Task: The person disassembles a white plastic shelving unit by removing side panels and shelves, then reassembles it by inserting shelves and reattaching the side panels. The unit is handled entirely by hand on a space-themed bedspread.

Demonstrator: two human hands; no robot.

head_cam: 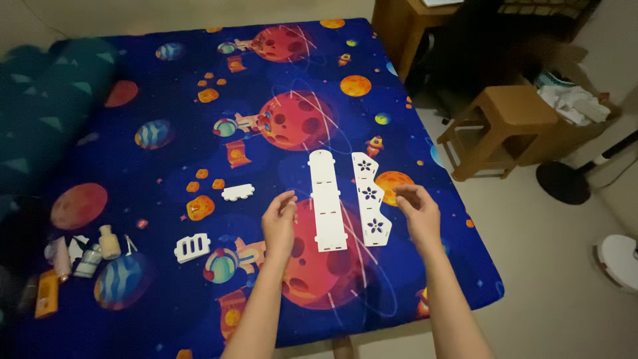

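Two long white flat panels lie side by side on a bed with a blue planet-print sheet (166, 106). The left panel (327, 199) is plain with small slots. The right panel (370, 198) has flower-shaped cut-outs. My left hand (279, 223) hovers just left of the slotted panel, fingers loosely curled, holding nothing. My right hand (415, 209) hovers just right of the flower panel, fingers apart and empty. Two smaller white pieces lie further left: a wavy-edged one (238, 193) and a slotted one (193, 247).
Small bottles and tubes (80, 256) lie at the bed's left edge. A dark teal pillow (46, 100) sits at the upper left. On the floor to the right stand a wooden stool (502, 126), a cardboard box (571, 110) and a fan base (563, 183).
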